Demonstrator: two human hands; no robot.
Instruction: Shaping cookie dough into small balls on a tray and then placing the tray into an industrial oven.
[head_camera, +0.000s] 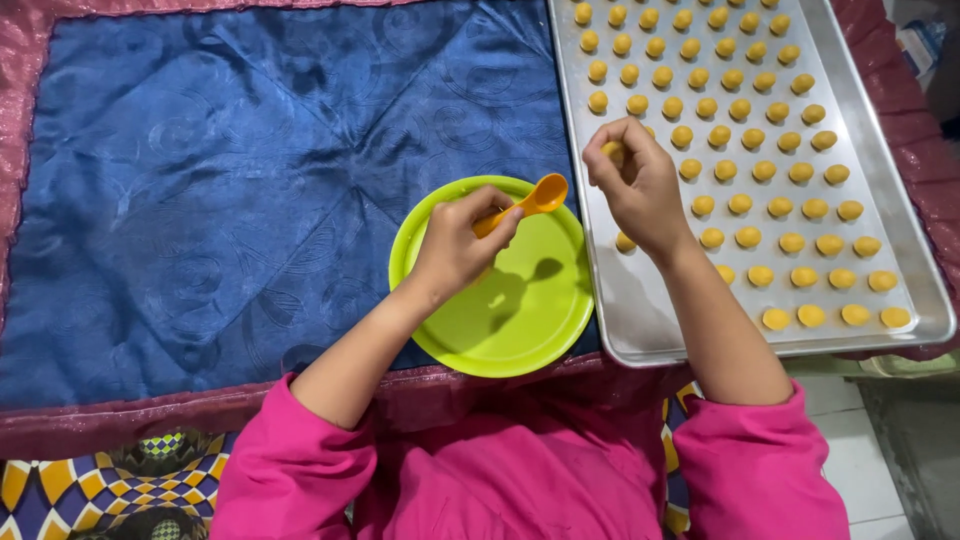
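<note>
Left hand (455, 245) pinches the handle of a small orange plastic spoon (525, 203), its bowl raised over the lime-green plate (500, 330) toward one o'clock. Right hand (635, 185), fingers curled shut, pinches a yellow dough ball (613, 153) just above the metal baking tray (630, 320) at two o'clock. Setting it gently into the open gap at the tray's left edge, level with its row, would likely keep spacing even. Beyond lie rows of yellow dough balls (760, 170), apart from one another, and a blue quilted cloth (230, 180) at ten o'clock.

Plate (520, 330) on quilt (250, 200), left of tray (640, 320); dough balls (740, 130) in rows on tray.
</note>
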